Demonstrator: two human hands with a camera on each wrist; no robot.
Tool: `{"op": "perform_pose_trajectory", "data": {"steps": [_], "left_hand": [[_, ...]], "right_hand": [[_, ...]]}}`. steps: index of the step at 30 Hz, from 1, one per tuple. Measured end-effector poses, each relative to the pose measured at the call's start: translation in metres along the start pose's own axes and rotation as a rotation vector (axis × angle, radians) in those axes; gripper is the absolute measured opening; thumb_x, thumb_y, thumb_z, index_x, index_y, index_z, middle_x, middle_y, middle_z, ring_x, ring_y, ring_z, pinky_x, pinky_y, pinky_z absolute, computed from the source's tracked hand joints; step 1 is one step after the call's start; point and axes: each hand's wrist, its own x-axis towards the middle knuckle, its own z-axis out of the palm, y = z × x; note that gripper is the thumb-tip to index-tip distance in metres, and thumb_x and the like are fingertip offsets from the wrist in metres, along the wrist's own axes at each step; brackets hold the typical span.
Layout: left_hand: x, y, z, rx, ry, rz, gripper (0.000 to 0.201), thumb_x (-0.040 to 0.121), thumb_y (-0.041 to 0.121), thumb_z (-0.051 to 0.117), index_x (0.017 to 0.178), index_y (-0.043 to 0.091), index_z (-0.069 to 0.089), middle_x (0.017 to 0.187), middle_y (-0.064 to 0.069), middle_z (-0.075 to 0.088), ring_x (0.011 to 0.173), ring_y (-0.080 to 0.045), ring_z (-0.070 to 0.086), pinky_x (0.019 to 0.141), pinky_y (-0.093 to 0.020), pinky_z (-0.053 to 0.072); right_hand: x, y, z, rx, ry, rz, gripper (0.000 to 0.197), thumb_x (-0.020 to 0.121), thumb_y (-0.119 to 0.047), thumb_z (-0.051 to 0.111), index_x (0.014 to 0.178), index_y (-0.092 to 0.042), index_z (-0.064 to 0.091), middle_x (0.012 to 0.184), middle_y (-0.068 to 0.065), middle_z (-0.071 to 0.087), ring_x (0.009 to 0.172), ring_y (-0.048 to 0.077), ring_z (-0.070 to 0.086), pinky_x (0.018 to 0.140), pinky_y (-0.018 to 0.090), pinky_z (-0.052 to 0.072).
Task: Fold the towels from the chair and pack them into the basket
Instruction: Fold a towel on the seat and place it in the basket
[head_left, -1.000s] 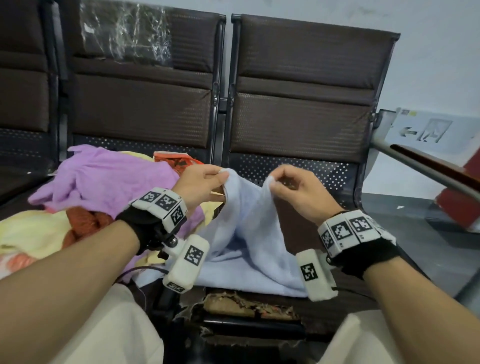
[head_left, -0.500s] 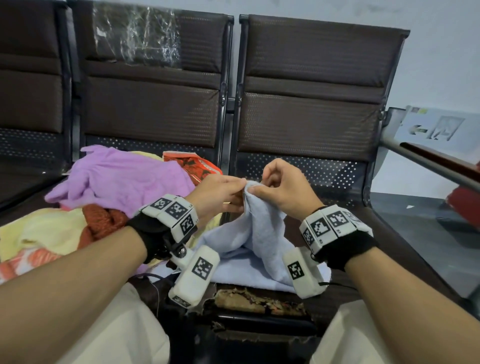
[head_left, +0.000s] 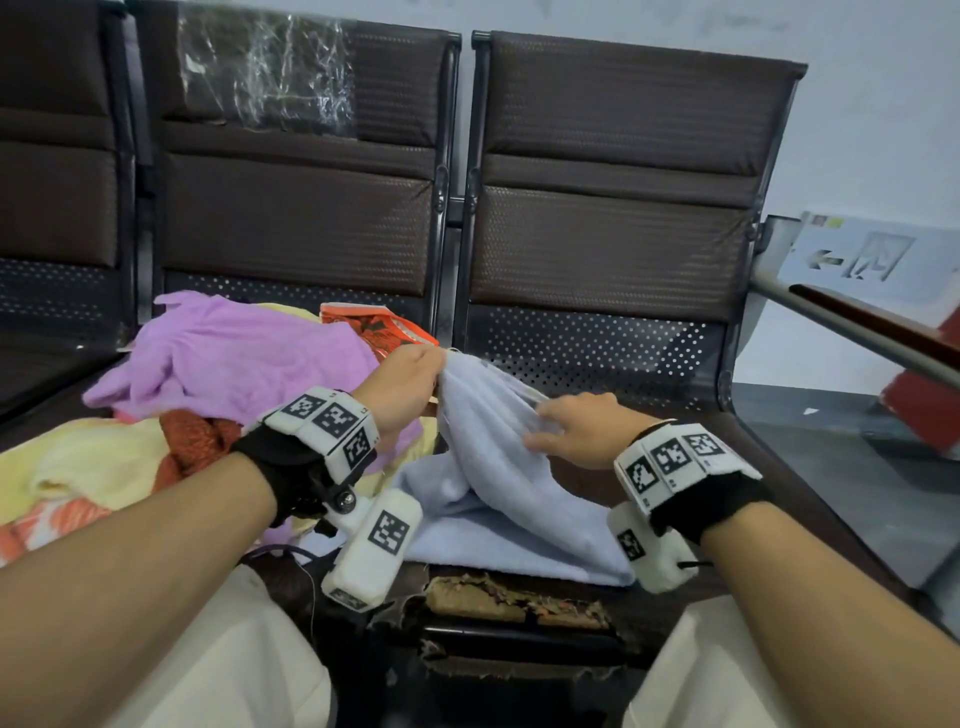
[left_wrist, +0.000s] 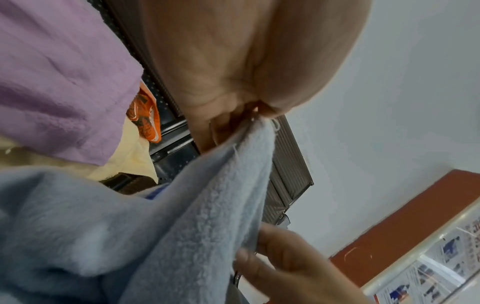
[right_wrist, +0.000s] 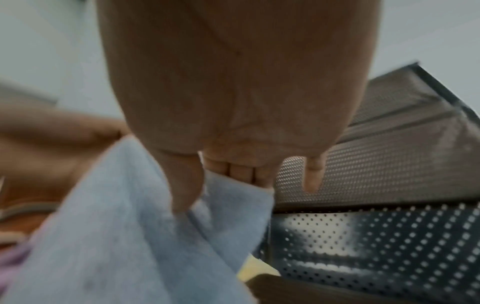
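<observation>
A light blue towel (head_left: 498, 483) lies partly on the right chair seat, with its top lifted into a peak. My left hand (head_left: 437, 373) pinches that peak, the gathered upper edge, seen close in the left wrist view (left_wrist: 257, 121). My right hand (head_left: 545, 427) is lower and to the right on the towel's sloping fold. In the right wrist view the towel (right_wrist: 116, 226) passes between its thumb (right_wrist: 184, 185) and fingers, with the little finger sticking out. No basket is in view.
On the left seat lies a pile: a purple towel (head_left: 234, 358), a yellow cloth (head_left: 88, 462), a rust knit piece (head_left: 192, 436) and an orange patterned item (head_left: 379, 327). The seat's front edge (head_left: 519, 603) is torn. A metal armrest (head_left: 857, 332) runs along the right.
The hands met at the towel's top and the left hand took over both corners. The right hand then moved down and right along the towel.
</observation>
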Motion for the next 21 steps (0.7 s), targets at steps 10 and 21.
{"op": "perform_pose_trajectory", "data": {"steps": [10,21], "left_hand": [[0.009,0.009,-0.006,0.021,0.315,0.003,0.029,0.090,0.025,0.031,0.070,0.016,0.049,0.071,-0.002,0.047,0.070,-0.018,0.042,0.071,-0.033,0.035],[-0.039,0.050,-0.025,0.573,-0.019,0.373,0.037,0.092,0.044,0.045,0.095,0.009,0.034,0.077,-0.009,0.045,0.072,-0.020,0.043,0.072,-0.042,0.041]], "right_hand": [[-0.002,-0.019,-0.009,0.108,0.706,-0.026,0.015,0.087,-0.013,0.060,0.102,-0.014,0.064,0.099,-0.001,0.041,0.081,0.021,0.051,0.073,0.034,0.047],[-0.049,-0.041,-0.048,0.276,0.639,0.145,0.008,0.088,-0.012,0.054,0.091,-0.013,0.061,0.090,0.011,0.068,0.087,0.030,0.060,0.065,0.028,0.034]]}}
